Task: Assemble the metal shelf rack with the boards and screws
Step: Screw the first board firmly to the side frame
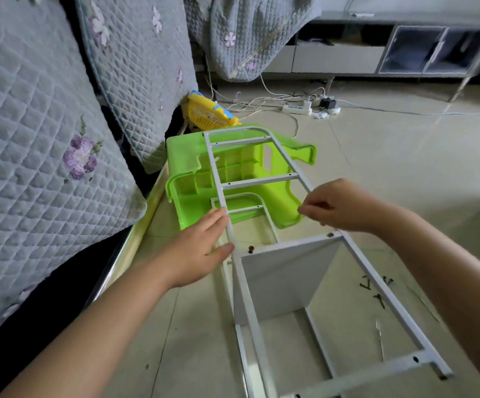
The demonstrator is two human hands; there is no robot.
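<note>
A white metal rack frame (257, 179) stands over the floor, its ladder-like side running from the lower right to the upper middle. A white board (284, 280) is fixed between the two side frames, with dark screws (251, 249) at its top corners. My left hand (204, 245) holds the frame's left rail, fingers along it and thumb below. My right hand (339, 205) grips the right rail, fingers curled, and whether it pinches a small part I cannot tell. Several loose dark screws (376, 288) lie on the floor at the right.
An overturned green plastic stool (190, 168) lies under the frame's far end. A bed with a grey quilted cover (46, 139) fills the left. A yellow basket (207, 112), a power strip (297, 108) with tangled cables and a low cabinet (376, 53) lie beyond.
</note>
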